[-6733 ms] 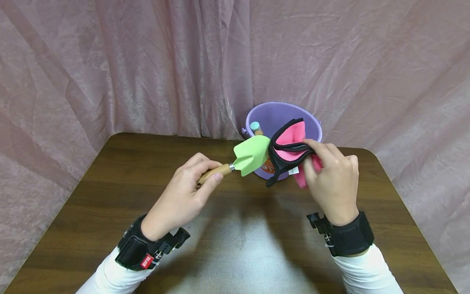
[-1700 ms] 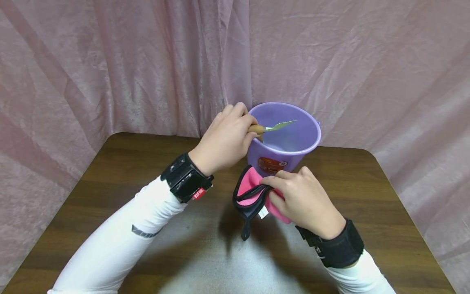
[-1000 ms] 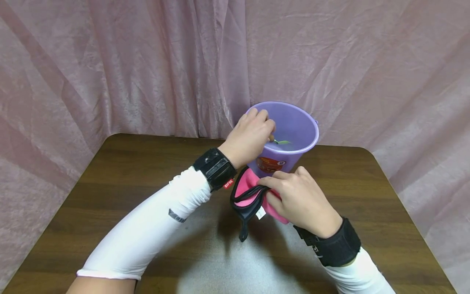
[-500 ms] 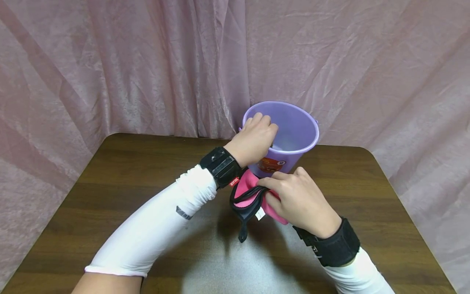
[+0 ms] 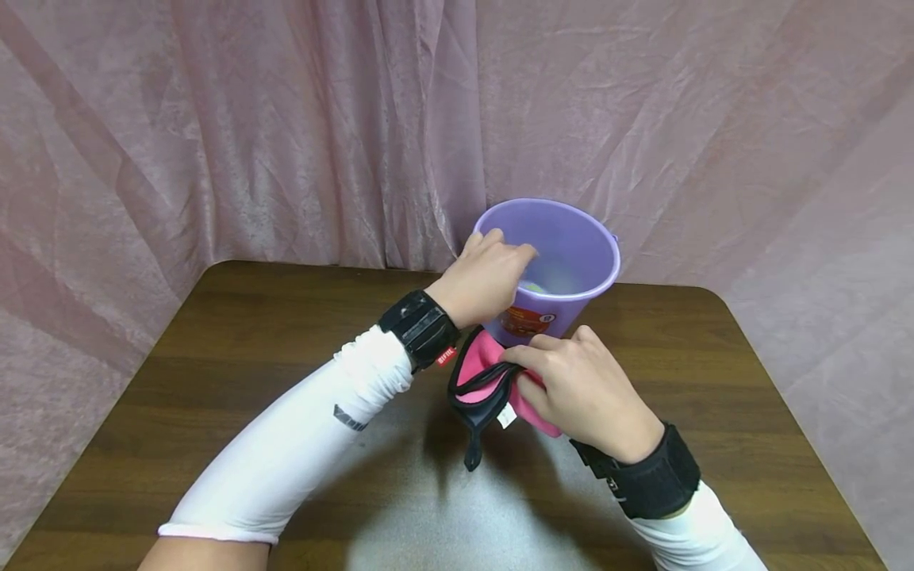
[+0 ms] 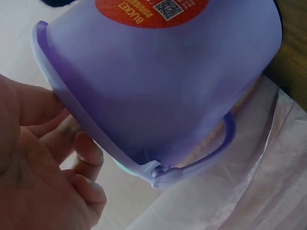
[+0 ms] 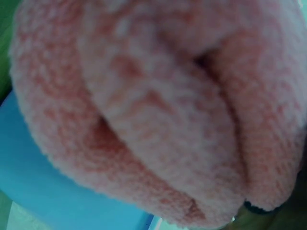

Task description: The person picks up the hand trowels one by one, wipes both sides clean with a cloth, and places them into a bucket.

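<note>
A purple bucket [image 5: 564, 238] stands upright at the back of the table. My left hand [image 5: 481, 277] is at its left rim, fingers loosely bent. The left wrist view shows the hand [image 6: 53, 158] beside the rim, nothing visible between its fingers. Inside the bucket a bit of the pale green trowel [image 5: 534, 287] shows; its handle is hidden. In front of the bucket my right hand [image 5: 581, 392] pinches a folded pink plush cloth [image 5: 480, 365] with black edging, a hanging loop and a white tag. Its fleecy folds [image 7: 158, 110] fill the right wrist view.
The brown wooden table [image 5: 250, 357] has rounded back corners. A pink curtain [image 5: 321, 143] hangs right behind it. The bucket's handle [image 6: 225, 143] hangs down outside; a pale turquoise tip [image 6: 122, 167] peeks past its rim.
My left hand carried the green trowel over the rim, lowered it into the bucket, let go, and has drawn back slightly. Earlier, my right hand moved the pink cloth down toward the front left.
</note>
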A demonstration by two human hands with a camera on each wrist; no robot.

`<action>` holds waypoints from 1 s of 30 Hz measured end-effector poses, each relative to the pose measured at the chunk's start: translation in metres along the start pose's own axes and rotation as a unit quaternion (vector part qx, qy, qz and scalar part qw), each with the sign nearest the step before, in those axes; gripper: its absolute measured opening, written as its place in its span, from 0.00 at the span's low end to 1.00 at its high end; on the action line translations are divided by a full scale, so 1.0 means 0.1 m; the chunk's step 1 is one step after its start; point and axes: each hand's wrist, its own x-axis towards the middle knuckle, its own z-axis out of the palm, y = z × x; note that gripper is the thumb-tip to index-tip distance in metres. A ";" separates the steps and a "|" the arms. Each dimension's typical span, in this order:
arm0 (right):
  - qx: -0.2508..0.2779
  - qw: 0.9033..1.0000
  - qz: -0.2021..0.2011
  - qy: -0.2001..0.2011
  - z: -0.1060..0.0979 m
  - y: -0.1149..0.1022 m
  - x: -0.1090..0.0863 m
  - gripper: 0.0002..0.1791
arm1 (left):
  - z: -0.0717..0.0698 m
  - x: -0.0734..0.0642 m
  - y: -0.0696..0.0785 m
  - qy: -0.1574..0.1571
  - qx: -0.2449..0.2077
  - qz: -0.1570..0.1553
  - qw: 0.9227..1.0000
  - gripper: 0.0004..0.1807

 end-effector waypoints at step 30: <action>0.036 0.999 -0.002 0.017 0.13 0.12 0.08 0.11 | -0.21 -0.71 -0.29 0.185 -0.112 -0.036 0.976 0.19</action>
